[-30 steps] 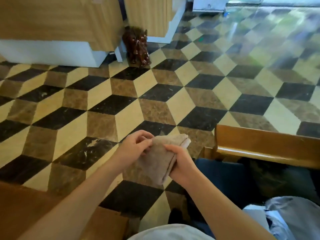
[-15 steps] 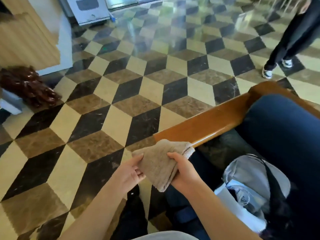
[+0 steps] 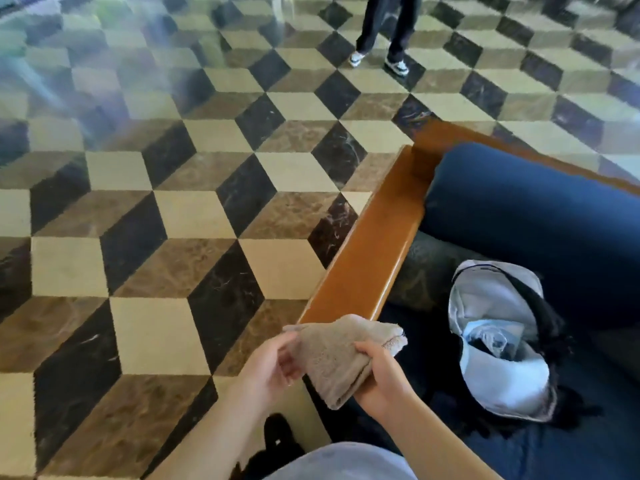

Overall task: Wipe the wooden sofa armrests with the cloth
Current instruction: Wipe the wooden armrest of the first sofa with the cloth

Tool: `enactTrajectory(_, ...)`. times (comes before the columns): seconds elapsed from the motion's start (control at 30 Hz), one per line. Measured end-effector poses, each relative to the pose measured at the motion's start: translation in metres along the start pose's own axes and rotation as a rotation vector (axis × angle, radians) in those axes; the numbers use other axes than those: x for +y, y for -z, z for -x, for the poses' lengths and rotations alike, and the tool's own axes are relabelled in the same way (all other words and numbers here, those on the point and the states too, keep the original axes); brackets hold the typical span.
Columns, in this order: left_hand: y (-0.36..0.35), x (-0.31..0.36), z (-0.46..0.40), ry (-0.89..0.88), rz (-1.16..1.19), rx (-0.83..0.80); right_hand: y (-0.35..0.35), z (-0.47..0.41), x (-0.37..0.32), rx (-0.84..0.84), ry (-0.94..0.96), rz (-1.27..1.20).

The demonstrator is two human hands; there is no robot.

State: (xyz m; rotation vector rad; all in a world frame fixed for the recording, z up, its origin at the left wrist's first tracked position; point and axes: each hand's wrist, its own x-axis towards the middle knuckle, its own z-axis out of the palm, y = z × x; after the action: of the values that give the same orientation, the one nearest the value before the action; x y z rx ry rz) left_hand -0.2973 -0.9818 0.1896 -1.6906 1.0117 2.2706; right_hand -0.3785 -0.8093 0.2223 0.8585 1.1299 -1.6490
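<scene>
One long wooden armrest [image 3: 374, 244] has now swung into full view. Folded, the cloth [image 3: 337, 355] hangs just before its near end, right hand [image 3: 381, 379] clutching it, left hand [image 3: 273, 365] pinching a corner; wiping can begin.

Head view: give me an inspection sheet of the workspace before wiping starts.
Surface: wooden armrest bare along its visible top; its near end is hidden behind the cloth.
Job's things: folded tan cloth held in front of the armrest's near end; contact cannot be told.
Clutter: open grey bag on the blue seat, beside the armrest.
Hands: left hand pinches the cloth's left edge; right hand grips its right side.
Cables: nothing seen.
Surroundings: cube-pattern tiled floor; a second person's legs stand beyond the sofa; blue back cushion right of the armrest.
</scene>
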Motion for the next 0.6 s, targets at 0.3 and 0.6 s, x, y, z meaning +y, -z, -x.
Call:
enactTrajectory(0.3,-0.013,0.141,-0.039,0.023,-0.126,-0.258,-0.108,-0.048,-0.027,0.086,0.159,-0.357)
enactTrajectory(0.6,-0.11,0.25,-0.081,-0.128,-0.511,-0.323,-0.165,-0.117,-0.118,-0.012,0.271,-0.546)
